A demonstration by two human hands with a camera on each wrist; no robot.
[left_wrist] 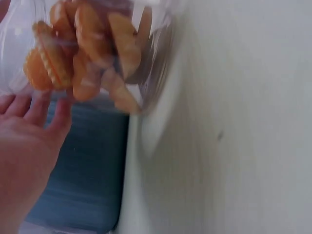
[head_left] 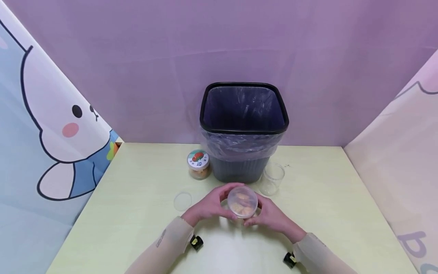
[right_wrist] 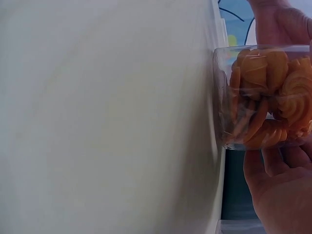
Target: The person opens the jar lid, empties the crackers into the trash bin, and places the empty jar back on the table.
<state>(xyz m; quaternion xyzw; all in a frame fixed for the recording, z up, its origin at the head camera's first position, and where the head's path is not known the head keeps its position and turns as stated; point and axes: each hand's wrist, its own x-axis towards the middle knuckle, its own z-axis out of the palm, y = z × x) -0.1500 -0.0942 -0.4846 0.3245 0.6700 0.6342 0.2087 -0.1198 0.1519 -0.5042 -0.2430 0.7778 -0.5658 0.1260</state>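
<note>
Between both hands is a clear plastic jar (head_left: pixel 242 201) with a translucent top and golden cookies inside. The left hand (head_left: pixel 213 203) grips its left side, and the right hand (head_left: pixel 270 216) grips the right side. Up close, the left wrist view shows several ridged cookies (left_wrist: pixel 87 39) through the clear wall. Swirled cookies (right_wrist: pixel 265 97) fill much of the jar in the right wrist view, where its base is close to the tabletop; I cannot tell whether they touch. On the table left of the left hand lies a thin clear disc (head_left: pixel 183 201).
Behind the hands stands a dark bin (head_left: pixel 239 167) with a black rim and clear liner. To its left sits a labelled jar (head_left: pixel 198 164) with a white lid. A clear container (head_left: pixel 272 179) stands right of the bin. Printed cloth hangs around the pale table (head_left: pixel 137 182).
</note>
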